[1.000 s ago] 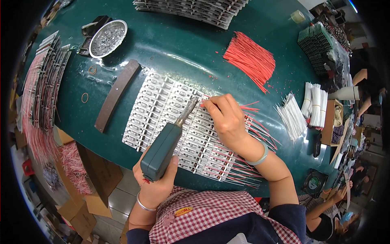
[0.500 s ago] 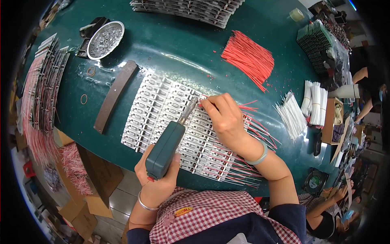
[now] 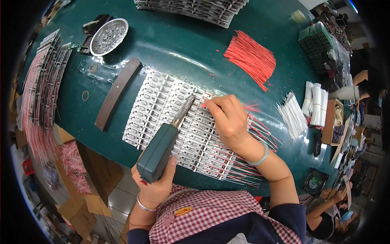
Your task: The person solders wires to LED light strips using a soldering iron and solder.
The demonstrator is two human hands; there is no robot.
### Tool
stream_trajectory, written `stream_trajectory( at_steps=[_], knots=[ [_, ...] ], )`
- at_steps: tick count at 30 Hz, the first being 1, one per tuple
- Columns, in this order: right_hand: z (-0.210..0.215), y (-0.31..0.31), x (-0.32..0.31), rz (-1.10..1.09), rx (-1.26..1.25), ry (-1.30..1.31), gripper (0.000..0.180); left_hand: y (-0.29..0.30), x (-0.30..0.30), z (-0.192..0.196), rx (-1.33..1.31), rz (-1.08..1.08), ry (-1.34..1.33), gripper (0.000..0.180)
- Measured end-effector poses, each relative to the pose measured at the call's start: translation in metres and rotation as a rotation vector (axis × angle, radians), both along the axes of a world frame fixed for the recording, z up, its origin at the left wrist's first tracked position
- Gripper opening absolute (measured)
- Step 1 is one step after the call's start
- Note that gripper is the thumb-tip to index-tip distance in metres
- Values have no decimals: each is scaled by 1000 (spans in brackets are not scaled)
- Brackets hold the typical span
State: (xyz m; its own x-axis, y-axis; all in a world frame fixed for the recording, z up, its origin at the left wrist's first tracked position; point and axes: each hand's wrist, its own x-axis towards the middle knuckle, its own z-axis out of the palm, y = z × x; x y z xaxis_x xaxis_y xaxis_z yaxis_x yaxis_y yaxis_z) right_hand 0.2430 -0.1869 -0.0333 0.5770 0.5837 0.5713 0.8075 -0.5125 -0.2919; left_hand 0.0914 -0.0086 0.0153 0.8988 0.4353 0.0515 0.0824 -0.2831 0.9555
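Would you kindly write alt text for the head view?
A left hand grips a green soldering gun over a panel of small boards while the right hand pinches red wire near its tip. Red wires and white wires lie to the right.

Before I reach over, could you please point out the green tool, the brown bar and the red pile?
Green tool [image 3: 157, 150]: head view, on its body.
Brown bar [image 3: 117, 94]: head view, its middle.
Red pile [image 3: 250, 58]: head view, its middle.

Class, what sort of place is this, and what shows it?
Probably an assembly workshop: the left hand grips a green gun-shaped tool over rows of small parts, with red wires heaped nearby.
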Motion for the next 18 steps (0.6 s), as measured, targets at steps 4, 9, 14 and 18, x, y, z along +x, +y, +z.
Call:
stream_trajectory(
  at_steps=[4,9,14,18],
  knots=[
    [-4,2,-3,14,25,8,34,0,-1,1,30,-25,-9,22],
    [-5,3,-3,27,6,34,34,-1,1,2,-44,-38,35,20],
    [-4,3,-4,40,-9,42,34,-1,1,-1,22,-78,0,17],
    [-4,4,-4,34,-25,33,34,-2,1,0,-4,-81,48,16]
  ],
)
